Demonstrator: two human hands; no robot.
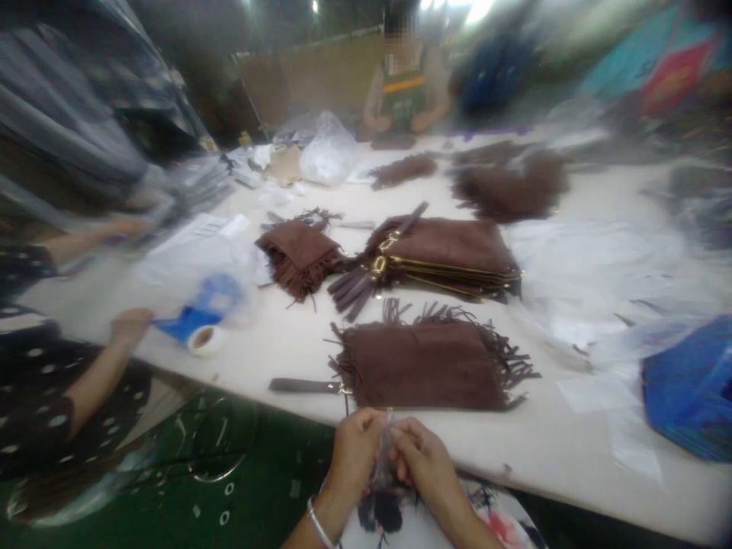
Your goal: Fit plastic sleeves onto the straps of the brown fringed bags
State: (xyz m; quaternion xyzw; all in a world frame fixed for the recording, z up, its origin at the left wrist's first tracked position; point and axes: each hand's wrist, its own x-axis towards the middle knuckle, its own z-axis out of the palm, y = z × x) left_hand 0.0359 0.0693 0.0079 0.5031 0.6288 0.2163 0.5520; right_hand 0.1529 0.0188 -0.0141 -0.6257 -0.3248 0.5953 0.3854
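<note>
Just in front of the table's near edge, my left hand point(357, 446) and my right hand point(422, 451) meet, fingers closed in a pinch. Both grip a thin, clear, crumpled piece of plastic point(383, 467) that hangs down between them; it looks like a small bag, but blur hides its details. Right beyond my fingertips a brown fringed bag point(426, 364) lies flat on the table. Its wrist strap point(303, 386) sticks out to the left on a gold clasp.
Farther back lie a stack of brown pouches point(451, 252) with gold zips and a folded fringed piece point(303, 255). At left, a co-worker's hand point(133, 326) touches a blue tape dispenser point(191, 320). Clear plastic point(583, 274) and a blue bundle point(691, 389) occupy the right. Another person point(407, 99) is opposite.
</note>
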